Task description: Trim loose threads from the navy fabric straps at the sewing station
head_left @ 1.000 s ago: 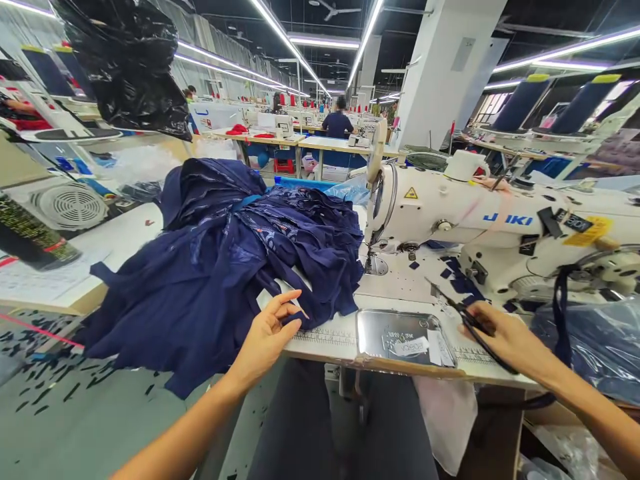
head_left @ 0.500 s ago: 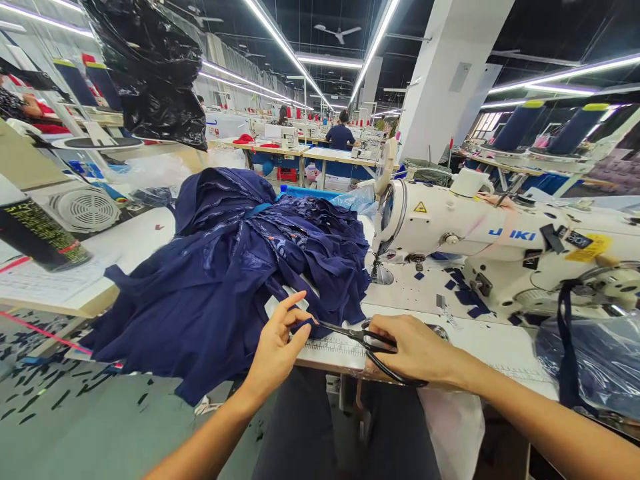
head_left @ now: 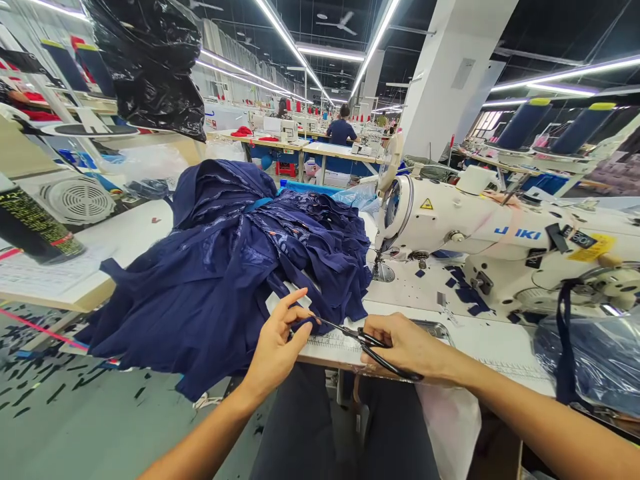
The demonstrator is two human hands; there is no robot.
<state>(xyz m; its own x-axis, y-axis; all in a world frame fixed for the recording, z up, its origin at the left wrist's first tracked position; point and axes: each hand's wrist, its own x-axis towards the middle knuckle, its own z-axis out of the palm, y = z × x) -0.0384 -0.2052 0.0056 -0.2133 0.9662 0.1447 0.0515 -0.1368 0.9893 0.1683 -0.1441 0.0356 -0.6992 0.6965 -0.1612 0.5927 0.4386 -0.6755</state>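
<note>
A big heap of navy blue fabric [head_left: 225, 267] lies across the white sewing table [head_left: 425, 293] and hangs over its front edge. My left hand [head_left: 277, 350] pinches a corner of that fabric near the table edge. My right hand [head_left: 405, 347] grips black scissors [head_left: 367, 343]. Their blades point left and meet the pinched fabric right at my left fingertips. The white JUKI sewing machine [head_left: 490, 233] stands just behind my right hand.
Small navy scraps [head_left: 463, 290] litter the machine bed and the grey floor [head_left: 75, 427] at left. A black plastic bag [head_left: 150, 60] hangs at upper left. A clear bag of dark cloth [head_left: 590, 360] sits at right. Other people work at distant tables [head_left: 340, 127].
My right hand has carried the scissors from the right side of the table over to the fabric corner. My left hand kept its pinch on the fabric.
</note>
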